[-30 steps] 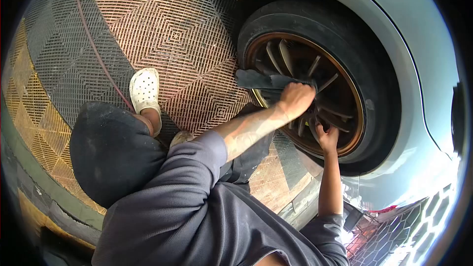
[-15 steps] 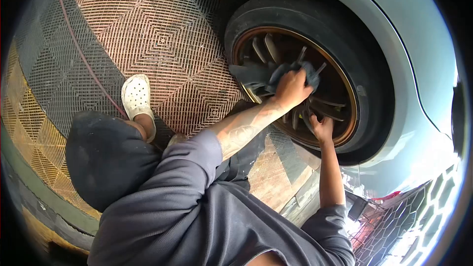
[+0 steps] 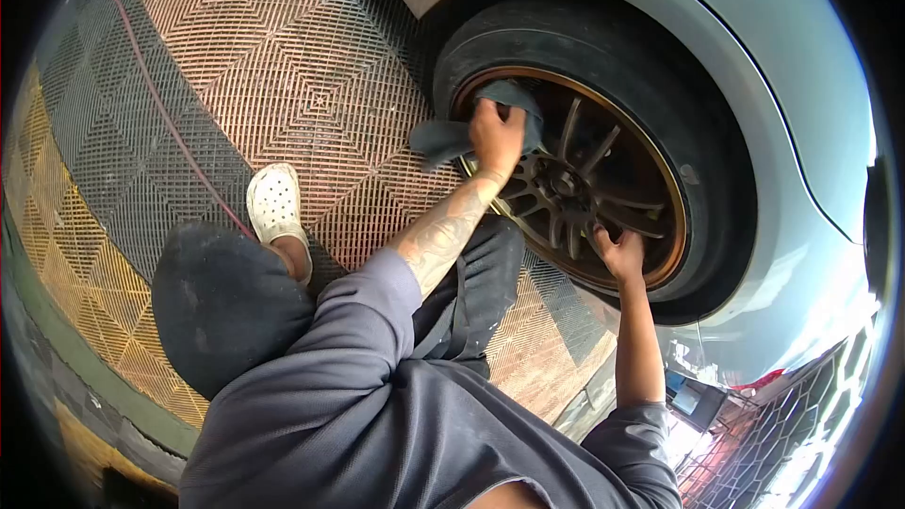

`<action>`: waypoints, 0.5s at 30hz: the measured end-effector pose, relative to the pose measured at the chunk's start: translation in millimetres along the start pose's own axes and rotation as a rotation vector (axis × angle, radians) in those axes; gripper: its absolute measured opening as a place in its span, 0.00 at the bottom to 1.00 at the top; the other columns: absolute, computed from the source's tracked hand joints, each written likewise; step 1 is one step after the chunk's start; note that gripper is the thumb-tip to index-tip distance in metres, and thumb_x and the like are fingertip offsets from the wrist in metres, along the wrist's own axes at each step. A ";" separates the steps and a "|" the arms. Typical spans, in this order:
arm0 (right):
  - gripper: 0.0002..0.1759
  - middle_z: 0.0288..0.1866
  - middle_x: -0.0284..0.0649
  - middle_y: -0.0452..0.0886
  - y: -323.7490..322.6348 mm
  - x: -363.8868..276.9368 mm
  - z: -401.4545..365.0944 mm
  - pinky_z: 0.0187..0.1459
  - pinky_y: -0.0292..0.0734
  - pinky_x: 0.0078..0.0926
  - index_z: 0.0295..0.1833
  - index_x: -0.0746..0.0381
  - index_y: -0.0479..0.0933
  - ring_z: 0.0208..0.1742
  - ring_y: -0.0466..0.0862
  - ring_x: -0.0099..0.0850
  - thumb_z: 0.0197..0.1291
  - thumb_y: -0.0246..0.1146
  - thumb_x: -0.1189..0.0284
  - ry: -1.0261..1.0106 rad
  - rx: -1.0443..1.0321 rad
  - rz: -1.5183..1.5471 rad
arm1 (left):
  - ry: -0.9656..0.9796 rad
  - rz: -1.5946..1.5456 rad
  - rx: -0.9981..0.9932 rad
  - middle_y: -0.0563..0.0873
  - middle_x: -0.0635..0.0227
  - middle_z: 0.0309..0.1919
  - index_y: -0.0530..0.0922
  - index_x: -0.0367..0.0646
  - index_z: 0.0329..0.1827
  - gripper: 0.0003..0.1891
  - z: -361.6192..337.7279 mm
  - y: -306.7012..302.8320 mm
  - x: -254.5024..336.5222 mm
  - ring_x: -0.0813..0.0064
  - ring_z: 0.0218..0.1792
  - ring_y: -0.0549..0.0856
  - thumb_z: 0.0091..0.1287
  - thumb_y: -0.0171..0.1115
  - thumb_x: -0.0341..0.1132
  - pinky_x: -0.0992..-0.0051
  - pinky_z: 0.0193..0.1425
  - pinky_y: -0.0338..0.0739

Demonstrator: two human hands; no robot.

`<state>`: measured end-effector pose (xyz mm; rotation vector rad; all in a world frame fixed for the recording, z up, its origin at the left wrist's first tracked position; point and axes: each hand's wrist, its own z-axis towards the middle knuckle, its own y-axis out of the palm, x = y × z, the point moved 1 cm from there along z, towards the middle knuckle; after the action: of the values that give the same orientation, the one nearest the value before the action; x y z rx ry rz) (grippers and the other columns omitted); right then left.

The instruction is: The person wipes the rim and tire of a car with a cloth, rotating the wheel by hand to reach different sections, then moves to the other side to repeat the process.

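Observation:
My left hand (image 3: 497,139) is closed on a dark grey cloth (image 3: 440,139), pressed to the upper left part of the wheel rim near its bronze edge. One end of the cloth hangs out past the tyre. My right hand (image 3: 620,254) grips a spoke (image 3: 630,219) at the lower right of the rim, with its thumb in front and the other fingers partly hidden. The multi-spoke wheel (image 3: 564,181) is dark bronze, and its hub and several spokes show between my hands. Around it sits a black tyre (image 3: 712,179).
The silver car body (image 3: 801,113) arches over the tyre. Ridged floor tiles (image 3: 311,85) in tan, grey and yellow lie to the left, crossed by a thin red hose (image 3: 156,99). My foot wears a white clog (image 3: 273,203). A wire mesh (image 3: 792,434) stands at the lower right.
My left hand has moved with the cloth from the wheel's centre to the upper left of the rim, uncovering the hub. My right hand stays at the lower right spokes.

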<state>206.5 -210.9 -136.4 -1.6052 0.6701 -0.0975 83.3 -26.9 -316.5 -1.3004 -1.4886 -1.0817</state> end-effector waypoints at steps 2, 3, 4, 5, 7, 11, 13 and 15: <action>0.25 0.55 0.49 0.81 -0.5 7.5 -0.9 0.60 0.70 0.30 0.57 0.68 0.75 0.57 0.80 0.40 0.53 0.66 0.69 0.040 -0.025 -0.054 | 0.072 -0.035 -0.081 0.80 0.41 0.31 0.71 0.33 0.29 0.12 -29.5 1.3 -7.8 0.38 0.37 0.80 0.61 0.61 0.34 0.49 0.40 0.72; 0.25 0.55 0.49 0.81 0.2 7.6 1.1 0.60 0.70 0.30 0.57 0.68 0.75 0.57 0.80 0.40 0.53 0.66 0.69 0.029 -0.025 -0.051 | 0.033 0.028 -0.232 0.80 0.40 0.31 0.71 0.32 0.29 0.10 -41.8 3.2 -24.7 0.37 0.38 0.80 0.62 0.59 0.32 0.47 0.41 0.71; 0.25 0.54 0.49 0.81 1.2 7.7 -0.2 0.59 0.70 0.30 0.57 0.68 0.75 0.57 0.80 0.40 0.53 0.65 0.69 0.035 -0.011 -0.009 | 0.107 -0.019 -0.282 0.81 0.41 0.33 0.72 0.33 0.31 0.08 -52.5 2.5 -41.5 0.38 0.40 0.80 0.62 0.58 0.31 0.47 0.42 0.71; 0.25 0.54 0.49 0.82 1.8 8.8 -1.5 0.59 0.70 0.30 0.57 0.68 0.75 0.57 0.80 0.41 0.53 0.65 0.69 0.044 -0.001 0.031 | 0.176 -0.067 -0.332 0.81 0.41 0.36 0.73 0.33 0.33 0.07 -58.3 1.2 -51.1 0.39 0.42 0.79 0.62 0.57 0.29 0.48 0.43 0.72; 0.25 0.54 0.50 0.82 3.6 16.7 1.7 0.59 0.70 0.30 0.58 0.67 0.75 0.57 0.80 0.41 0.53 0.65 0.69 0.009 0.004 0.014 | 0.254 -0.133 -0.201 0.80 0.42 0.38 0.73 0.34 0.35 0.06 -40.2 -13.5 -23.5 0.40 0.43 0.79 0.61 0.57 0.28 0.49 0.44 0.72; 0.25 0.54 0.50 0.82 4.1 14.7 -1.0 0.60 0.70 0.31 0.57 0.67 0.76 0.58 0.80 0.43 0.53 0.65 0.69 0.002 0.014 -0.050 | 0.359 0.086 -0.177 0.77 0.49 0.39 0.76 0.34 0.41 0.07 0.3 -33.2 -18.0 0.43 0.42 0.78 0.61 0.56 0.25 0.55 0.46 0.73; 0.26 0.54 0.50 0.81 3.4 11.8 0.7 0.60 0.70 0.32 0.58 0.67 0.75 0.58 0.80 0.43 0.53 0.65 0.69 0.004 0.013 -0.061 | 0.309 0.019 -0.043 0.77 0.50 0.39 0.76 0.33 0.36 0.04 12.0 -31.8 -19.9 0.44 0.42 0.79 0.60 0.56 0.25 0.55 0.46 0.73; 0.26 0.55 0.50 0.81 1.4 9.9 -2.6 0.60 0.70 0.32 0.58 0.67 0.75 0.58 0.80 0.44 0.53 0.66 0.69 0.024 0.013 -0.075 | 0.287 0.052 0.005 0.78 0.50 0.34 0.74 0.32 0.31 0.04 22.7 -28.7 -26.6 0.44 0.38 0.79 0.60 0.56 0.25 0.57 0.43 0.73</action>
<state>213.0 -217.9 -140.5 -1.6191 0.6266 -0.1759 55.7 -13.9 -350.0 -1.1208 -1.2365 -1.1756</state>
